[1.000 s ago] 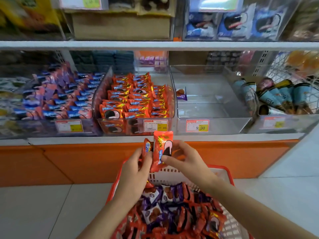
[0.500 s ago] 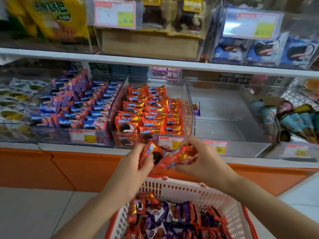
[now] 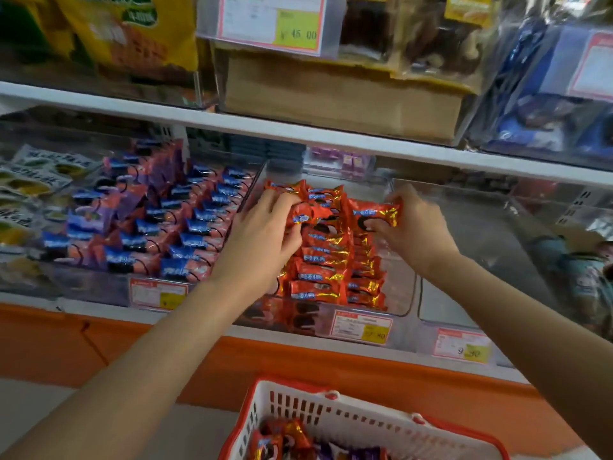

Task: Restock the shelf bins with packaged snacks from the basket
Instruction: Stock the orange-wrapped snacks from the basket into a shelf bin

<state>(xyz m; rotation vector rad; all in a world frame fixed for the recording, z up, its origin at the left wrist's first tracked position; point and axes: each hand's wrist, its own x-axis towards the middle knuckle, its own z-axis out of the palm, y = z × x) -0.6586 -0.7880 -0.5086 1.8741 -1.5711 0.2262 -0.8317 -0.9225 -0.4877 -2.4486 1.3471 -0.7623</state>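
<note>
Now that both hands have left the basket (image 3: 331, 413) for the bin (image 3: 402, 293), placing begins.
Left hand (image 3: 262, 234) has its grip curled round one red packet (image 3: 308, 215); right hand (image 3: 416, 229) pinches a second packet (image 3: 374, 214).

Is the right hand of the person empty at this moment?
No, the right hand pinches a red snack packet above the bin of red packets.
</note>
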